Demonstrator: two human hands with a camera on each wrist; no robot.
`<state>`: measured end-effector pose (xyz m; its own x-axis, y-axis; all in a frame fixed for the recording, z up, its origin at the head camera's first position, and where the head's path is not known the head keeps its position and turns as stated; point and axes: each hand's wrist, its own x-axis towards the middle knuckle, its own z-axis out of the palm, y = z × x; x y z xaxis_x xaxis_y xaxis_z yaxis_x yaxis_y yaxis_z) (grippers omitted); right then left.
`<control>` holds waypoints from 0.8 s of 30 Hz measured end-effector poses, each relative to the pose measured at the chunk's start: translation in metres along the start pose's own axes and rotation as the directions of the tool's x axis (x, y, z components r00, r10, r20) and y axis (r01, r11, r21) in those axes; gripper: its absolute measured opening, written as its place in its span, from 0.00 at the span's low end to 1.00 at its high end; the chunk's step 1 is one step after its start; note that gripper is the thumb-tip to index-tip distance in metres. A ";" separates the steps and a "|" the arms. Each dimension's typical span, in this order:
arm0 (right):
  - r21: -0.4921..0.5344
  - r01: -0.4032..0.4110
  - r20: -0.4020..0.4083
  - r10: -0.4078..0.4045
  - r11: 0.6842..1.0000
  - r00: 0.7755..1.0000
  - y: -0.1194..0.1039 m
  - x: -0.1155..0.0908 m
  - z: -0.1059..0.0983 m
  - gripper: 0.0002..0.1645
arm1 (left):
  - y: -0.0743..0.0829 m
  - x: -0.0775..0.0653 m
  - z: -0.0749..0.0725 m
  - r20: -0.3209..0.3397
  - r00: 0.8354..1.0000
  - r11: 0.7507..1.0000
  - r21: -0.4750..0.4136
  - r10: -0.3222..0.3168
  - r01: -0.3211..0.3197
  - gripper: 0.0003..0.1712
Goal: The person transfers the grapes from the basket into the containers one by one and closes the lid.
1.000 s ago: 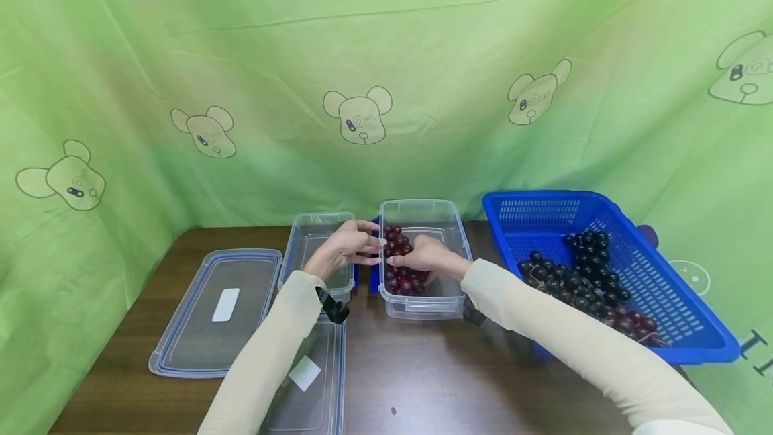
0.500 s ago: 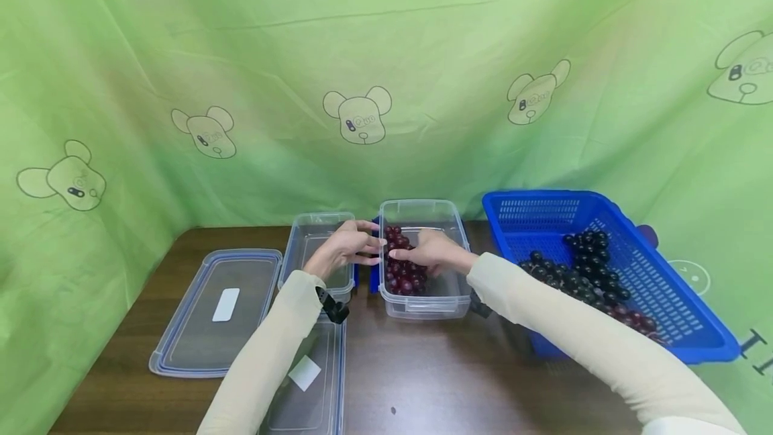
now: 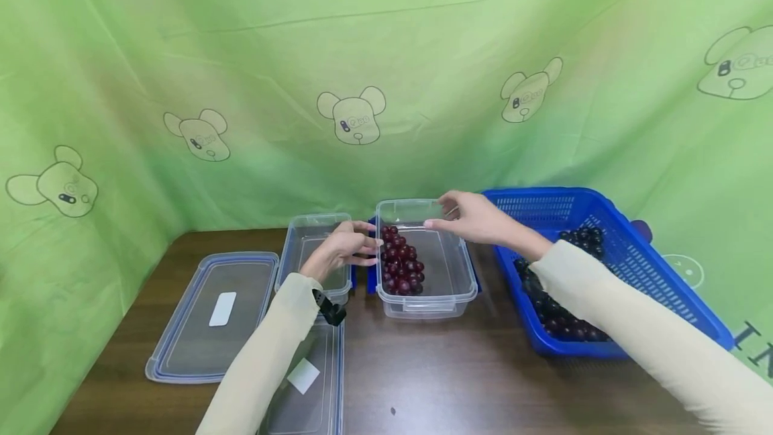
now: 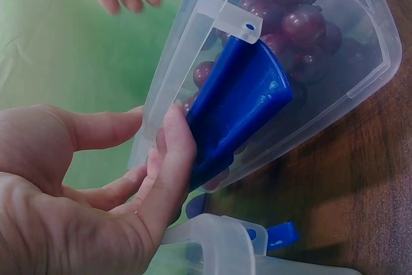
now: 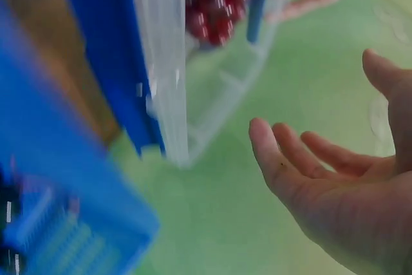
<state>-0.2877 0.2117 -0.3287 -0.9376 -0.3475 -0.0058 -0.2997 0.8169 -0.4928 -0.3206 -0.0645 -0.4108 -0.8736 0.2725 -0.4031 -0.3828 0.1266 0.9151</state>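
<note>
A bunch of red grapes (image 3: 400,267) lies along the left side of a clear plastic container (image 3: 417,307). My left hand (image 3: 345,247) reaches over a second clear container (image 3: 292,247), its outstretched fingers at the left wall of the one with the grapes. In the left wrist view, those fingers touch a folded-down blue side latch (image 4: 248,98). My right hand (image 3: 476,220) is raised above the right back rim of the grape container, fingers loosely spread and holding nothing. Red grapes (image 5: 215,4) also show through the container in the right wrist view.
On the right, a blue basket (image 3: 543,195) holds dark and reddish grapes (image 3: 582,240). One lid (image 3: 199,334) with a white label lies at the left of the wooden table (image 3: 417,381). Another lid (image 3: 320,401) lies partly under my left arm. A green curtain (image 3: 423,32) hangs behind.
My right hand has let go of the red grapes, risen out of the container and moved right and back toward the basket. The grapes stay in place; my left hand has hardly moved.
</note>
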 end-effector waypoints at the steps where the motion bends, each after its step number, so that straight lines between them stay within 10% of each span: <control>1: -0.010 0.011 -0.020 -0.011 1.000 1.000 0.004 -0.005 -0.007 0.49 | 0.000 -0.001 0.000 0.003 1.000 1.000 -0.001 0.000 0.000 0.31; 12: -0.069 -0.165 -0.140 0.154 0.984 0.978 0.087 -0.058 -0.092 0.59 | 0.005 -0.006 -0.004 0.004 1.000 1.000 0.030 0.006 -0.006 0.32; 20: -0.157 -0.316 -0.107 0.302 0.936 0.947 0.156 -0.082 -0.098 0.62 | 0.003 -0.002 -0.002 0.010 1.000 0.999 0.030 0.010 -0.010 0.32; 24: -0.194 -0.401 -0.066 0.396 0.895 0.916 0.175 -0.095 -0.094 0.48 | 0.001 -0.002 0.001 0.018 1.000 1.000 0.017 0.004 -0.004 0.32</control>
<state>-0.2676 0.4312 -0.3332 -0.9890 0.0358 -0.1434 0.0739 0.9600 -0.2699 -0.3187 -0.0640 -0.4090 -0.8695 0.2898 -0.3999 -0.3741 0.1421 0.9164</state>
